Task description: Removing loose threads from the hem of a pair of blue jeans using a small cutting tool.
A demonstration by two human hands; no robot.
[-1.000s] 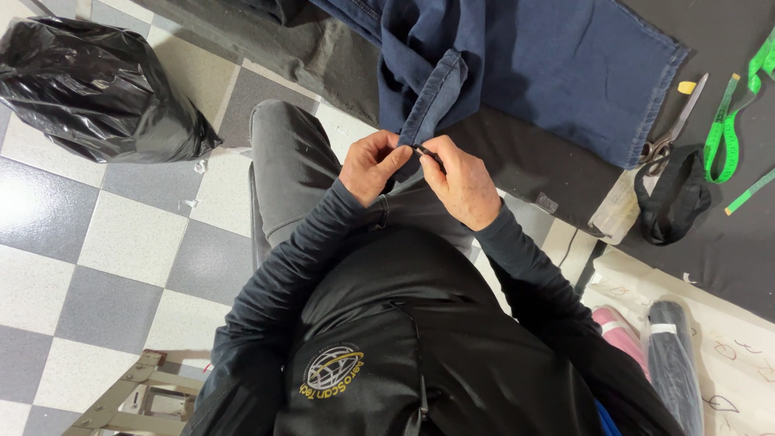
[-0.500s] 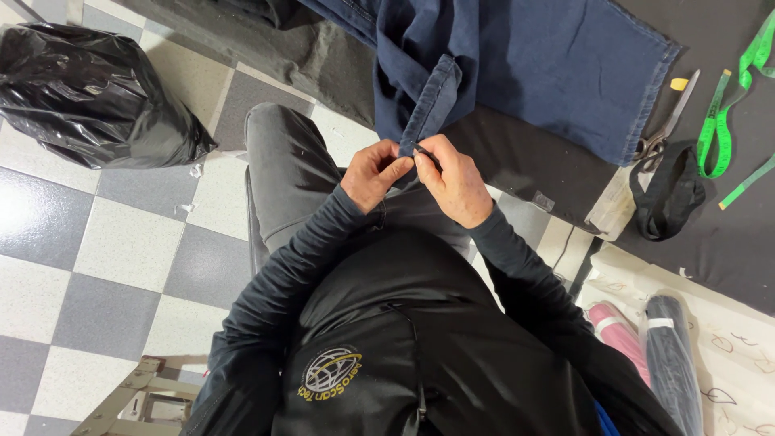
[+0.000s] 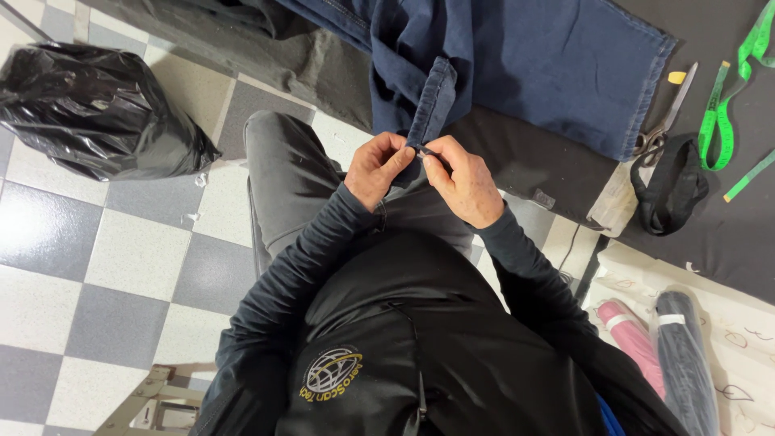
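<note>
Head view: both hands meet over the lap; the left hand [image 3: 378,168] and the right hand [image 3: 462,179] pinch the end of a dark blue denim strip [image 3: 431,103], fingers closed on it; the strip hangs from a blue denim garment [image 3: 557,73] spread on the dark counter [image 3: 726,234]; right of the garment lie scissors [image 3: 663,121], a green measuring tape [image 3: 718,113] and a black strap [image 3: 670,190]; a black plastic bag [image 3: 97,113] sits on the checkered floor [image 3: 121,282] at left; two rolled fabrics, pink [image 3: 634,343] and dark [image 3: 686,355], lie lower right.
</note>
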